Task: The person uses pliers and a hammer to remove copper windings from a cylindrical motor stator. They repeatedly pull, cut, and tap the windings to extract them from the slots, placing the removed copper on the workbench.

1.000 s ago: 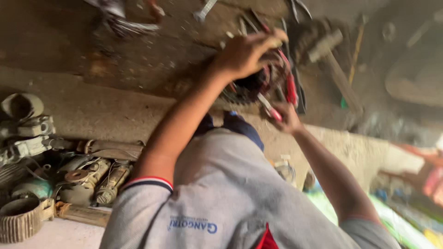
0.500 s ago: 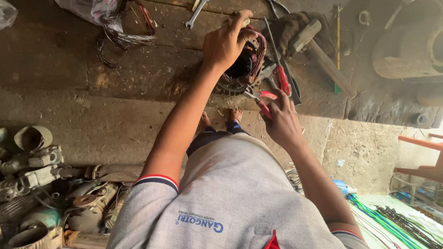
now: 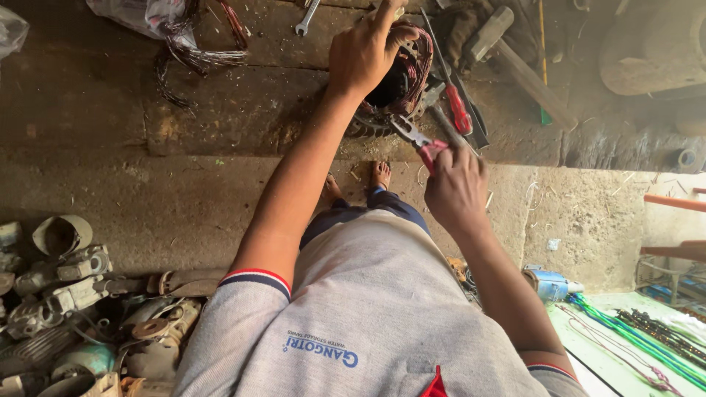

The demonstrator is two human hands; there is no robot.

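My left hand (image 3: 365, 53) grips the top of a round motor stator (image 3: 403, 81) with copper windings, which stands on a dirty stone bench (image 3: 220, 110). My right hand (image 3: 456, 187) is closed on the red handles of a pair of pliers (image 3: 413, 138). The plier jaws point at the stator's lower edge. A red-handled screwdriver (image 3: 450, 88) lies just right of the stator.
A spanner (image 3: 306, 18), a bundle of stripped copper wire (image 3: 195, 51), a hammer (image 3: 515, 55) and a green-handled tool (image 3: 543, 66) lie on the bench. Old motor housings (image 3: 66, 294) are piled on the floor at lower left. Green cables (image 3: 632, 338) lie at lower right.
The view has steadied and shifted. My right hand with the pliers has dropped slightly lower, away from the stator. My left hand stays on the stator.
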